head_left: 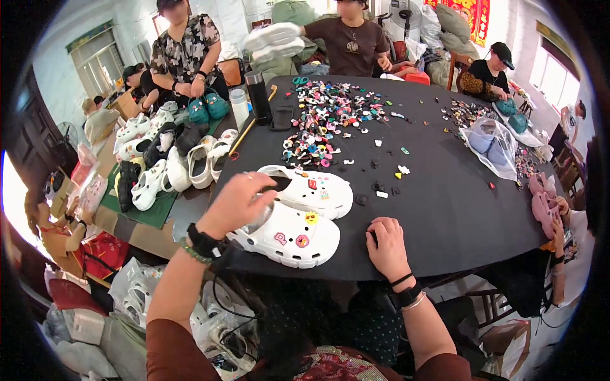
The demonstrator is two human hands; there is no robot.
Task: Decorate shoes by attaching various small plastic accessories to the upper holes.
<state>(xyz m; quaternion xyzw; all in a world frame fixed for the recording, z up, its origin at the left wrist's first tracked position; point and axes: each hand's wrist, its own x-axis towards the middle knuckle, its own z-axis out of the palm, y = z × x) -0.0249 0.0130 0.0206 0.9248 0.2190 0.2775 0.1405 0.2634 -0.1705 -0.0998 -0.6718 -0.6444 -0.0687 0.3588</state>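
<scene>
Two white clogs stand side by side at the near left edge of the black table, toes pointing right. The near clog (298, 238) carries a yellow sun-like charm and two pink charms; the far clog (324, 193) has a red charm and other small ones. Over their heel openings is my left hand (236, 202), thumb and fingers apart, with nothing visible between them; I cannot tell whether it touches a shoe. My right hand (386, 246) rests on the table's front edge to the right, fingers curled down. What they hold, if anything, is hidden.
A heap of colourful shoe charms (324, 120) spreads beyond the clogs, with loose ones nearer. A black bottle (257, 95) stands at the far left. More clogs (149, 184) crowd a side table. Bagged lilac shoes (492, 149) lie right. Several people work around; one holds white shoes.
</scene>
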